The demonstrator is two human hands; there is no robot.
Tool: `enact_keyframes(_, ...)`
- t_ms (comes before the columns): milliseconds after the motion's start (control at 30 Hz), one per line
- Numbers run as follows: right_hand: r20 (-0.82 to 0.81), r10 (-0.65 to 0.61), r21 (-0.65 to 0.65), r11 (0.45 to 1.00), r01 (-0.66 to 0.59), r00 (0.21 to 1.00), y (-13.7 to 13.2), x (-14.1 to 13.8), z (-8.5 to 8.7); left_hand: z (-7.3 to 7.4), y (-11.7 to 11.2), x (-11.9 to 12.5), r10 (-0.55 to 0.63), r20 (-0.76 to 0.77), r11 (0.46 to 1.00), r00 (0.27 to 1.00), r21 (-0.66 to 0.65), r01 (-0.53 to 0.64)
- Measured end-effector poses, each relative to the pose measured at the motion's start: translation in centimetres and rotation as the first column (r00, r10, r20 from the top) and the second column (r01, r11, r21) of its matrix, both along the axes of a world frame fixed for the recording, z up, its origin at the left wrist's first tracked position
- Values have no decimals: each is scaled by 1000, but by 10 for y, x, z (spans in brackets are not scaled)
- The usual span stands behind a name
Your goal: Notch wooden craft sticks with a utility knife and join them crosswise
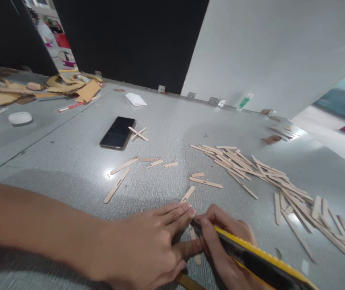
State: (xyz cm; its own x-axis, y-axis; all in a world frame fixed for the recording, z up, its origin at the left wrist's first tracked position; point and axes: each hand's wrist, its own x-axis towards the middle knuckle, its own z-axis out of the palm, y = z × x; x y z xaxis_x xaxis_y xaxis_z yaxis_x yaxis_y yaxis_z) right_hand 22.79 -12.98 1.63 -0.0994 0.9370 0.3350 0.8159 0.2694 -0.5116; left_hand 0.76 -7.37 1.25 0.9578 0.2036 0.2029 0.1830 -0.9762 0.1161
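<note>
My left hand [151, 241] lies flat near the table's front edge, fingers together, pressing a wooden craft stick [188, 194] down onto the grey table [69, 169]. My right hand [223, 245] grips a yellow and black utility knife [251, 257] like a pen. Its tip sits against the stick right beside my left fingertips. Most of the pressed stick is hidden under my fingers. A short stick piece [197, 257] shows between my two hands.
A large loose pile of craft sticks [281, 185] spreads to the right. Several cut pieces [124, 166] lie in the middle. A black phone [118, 133] rests beyond them beside two crossed sticks [138, 133]. Cardboard scraps [66, 86] and a white oval object [20, 118] sit far left.
</note>
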Motion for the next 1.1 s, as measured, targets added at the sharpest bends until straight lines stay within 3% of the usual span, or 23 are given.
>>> enact_keyframes(233, -25, 111, -92, 989, -113, 994, 2, 3, -4, -1, 1, 2, -5, 32, 998, 999, 64, 3)
enact_keyframes(500, 59, 139, -127, 983, -131, 989, 0, 12, -4, -1, 1, 1, -10, 16, 999, 1000, 39, 9)
enact_keyframes(733, -75, 50, -154, 986, -61, 996, -5, 14, -7, 1, 1, 0, -8, 7, 999, 1000, 31, 8)
enact_keyframes(1100, -72, 63, -99, 993, -70, 995, 4, 3, 0, -2, 1, 1, -8, -30, 997, 1000, 81, 10)
